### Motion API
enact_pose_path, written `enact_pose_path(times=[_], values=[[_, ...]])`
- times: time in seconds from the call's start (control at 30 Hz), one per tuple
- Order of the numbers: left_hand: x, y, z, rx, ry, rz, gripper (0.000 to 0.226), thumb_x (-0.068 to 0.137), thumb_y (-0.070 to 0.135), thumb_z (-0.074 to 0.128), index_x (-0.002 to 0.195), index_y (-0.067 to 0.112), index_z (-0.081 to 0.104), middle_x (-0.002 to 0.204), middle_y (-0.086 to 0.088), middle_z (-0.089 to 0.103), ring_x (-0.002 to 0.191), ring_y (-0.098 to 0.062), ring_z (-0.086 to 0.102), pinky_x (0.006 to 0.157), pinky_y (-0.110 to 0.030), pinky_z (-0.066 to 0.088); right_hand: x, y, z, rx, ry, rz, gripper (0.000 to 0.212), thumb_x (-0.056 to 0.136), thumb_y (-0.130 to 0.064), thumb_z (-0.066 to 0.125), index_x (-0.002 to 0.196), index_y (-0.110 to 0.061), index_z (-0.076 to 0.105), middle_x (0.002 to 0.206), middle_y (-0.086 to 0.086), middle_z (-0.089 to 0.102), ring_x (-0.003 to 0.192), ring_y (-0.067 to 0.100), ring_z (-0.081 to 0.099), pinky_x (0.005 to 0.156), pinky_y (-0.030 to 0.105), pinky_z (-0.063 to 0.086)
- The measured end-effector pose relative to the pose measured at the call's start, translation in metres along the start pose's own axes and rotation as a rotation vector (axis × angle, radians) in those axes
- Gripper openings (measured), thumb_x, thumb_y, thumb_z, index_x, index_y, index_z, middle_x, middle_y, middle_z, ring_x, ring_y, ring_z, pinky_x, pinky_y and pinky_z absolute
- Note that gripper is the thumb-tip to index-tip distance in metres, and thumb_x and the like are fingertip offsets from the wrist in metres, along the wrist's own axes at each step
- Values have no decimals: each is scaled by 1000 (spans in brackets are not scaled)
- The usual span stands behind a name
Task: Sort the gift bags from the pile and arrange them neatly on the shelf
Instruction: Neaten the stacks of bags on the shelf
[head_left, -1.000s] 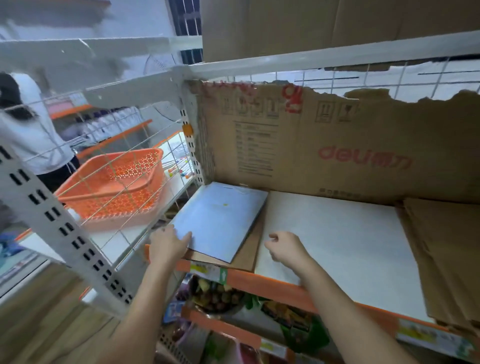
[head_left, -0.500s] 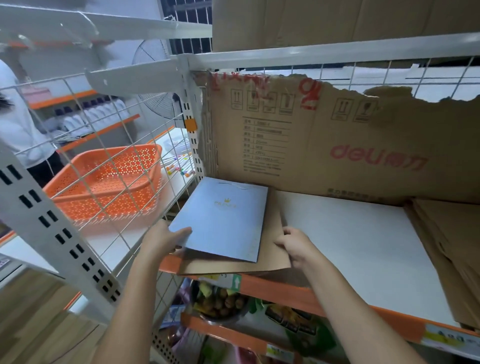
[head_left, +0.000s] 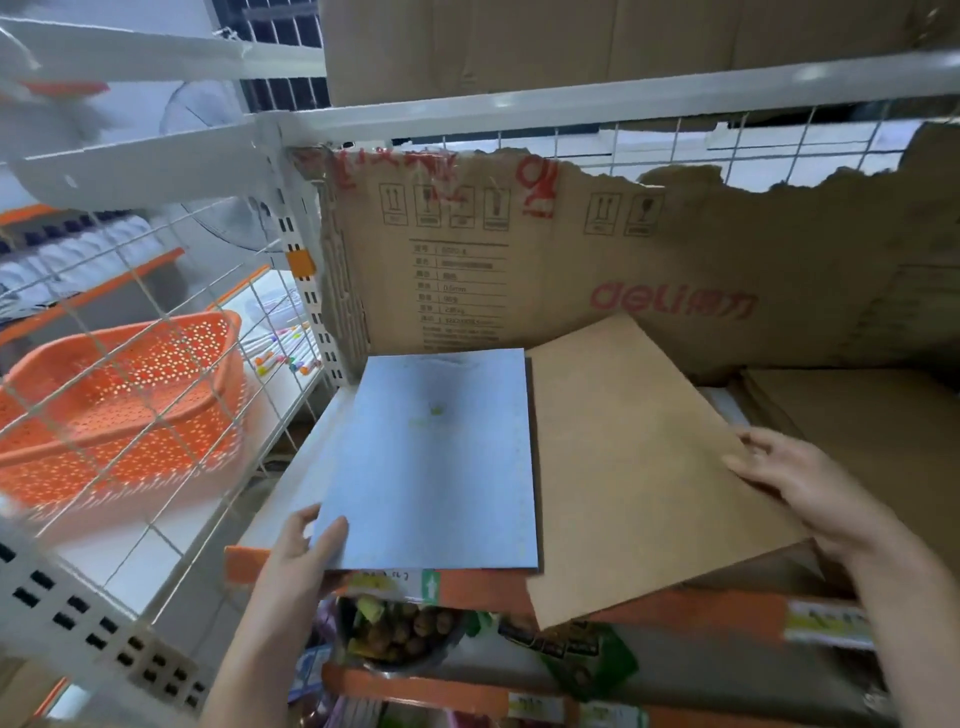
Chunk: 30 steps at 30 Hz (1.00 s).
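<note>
A flat light blue gift bag (head_left: 431, 467) lies at the left end of the shelf (head_left: 291, 499), square to the front edge. My left hand (head_left: 301, 551) grips its near left corner, thumb on top. To its right lies a flat brown kraft bag (head_left: 639, 467), tilted and sticking out over the orange shelf edge (head_left: 483, 592). My right hand (head_left: 795, 483) holds the brown bag's right edge, fingers spread on top.
A torn cardboard sheet (head_left: 649, 270) lines the shelf's back. More flat brown cardboard (head_left: 857, 415) lies at the right. An orange basket (head_left: 119, 395) sits behind the wire mesh side panel on the left. Snack packs (head_left: 405, 634) fill the shelf below.
The brown bag has come out from under the blue bag and now lies to its right. My right hand moved right with it. The blue bag turned square to the shelf edge.
</note>
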<state>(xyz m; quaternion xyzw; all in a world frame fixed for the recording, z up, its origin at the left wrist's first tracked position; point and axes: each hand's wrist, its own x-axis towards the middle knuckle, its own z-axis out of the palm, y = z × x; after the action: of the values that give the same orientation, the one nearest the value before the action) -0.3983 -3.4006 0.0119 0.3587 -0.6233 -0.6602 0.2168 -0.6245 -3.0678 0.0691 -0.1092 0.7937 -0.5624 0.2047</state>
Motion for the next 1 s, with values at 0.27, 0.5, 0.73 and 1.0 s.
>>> enact_pose_path(times=[0.27, 0.5, 0.73, 1.0], values=[[-10, -2, 68, 3, -162, -37, 31, 93, 18, 55, 123, 14, 48, 99, -18, 65, 84, -33, 63, 67, -39, 51, -40, 14, -132, 146, 342, 149, 129, 2, -57, 87, 123, -27, 55, 91, 1, 74, 81, 21, 70, 77, 34, 58], [-30, 2, 117, 45, -257, 8, 20, 94, 14, 52, 113, 15, 49, 85, -15, 65, 72, -26, 62, 46, -23, 51, -36, 37, -197, -62, 434, 295, 34, 92, -9, 53, 126, -7, 53, 109, 16, 62, 79, 23, 58, 60, 28, 51], [-51, 6, 149, 56, -232, -1, 20, 94, 16, 53, 114, 13, 51, 92, -22, 67, 74, -31, 62, 66, -38, 47, -13, 54, -227, -430, 451, 319, 25, 88, -2, 54, 111, 1, 63, 105, 18, 65, 83, 31, 63, 73, 38, 54], [-76, 18, 199, 27, -245, 7, 23, 95, 14, 50, 117, 12, 47, 80, -16, 58, 64, -28, 51, 45, -24, 48, 6, 79, -232, -849, 502, 308, 38, 91, -24, 54, 123, -3, 56, 124, 18, 57, 110, 33, 55, 81, 31, 43]])
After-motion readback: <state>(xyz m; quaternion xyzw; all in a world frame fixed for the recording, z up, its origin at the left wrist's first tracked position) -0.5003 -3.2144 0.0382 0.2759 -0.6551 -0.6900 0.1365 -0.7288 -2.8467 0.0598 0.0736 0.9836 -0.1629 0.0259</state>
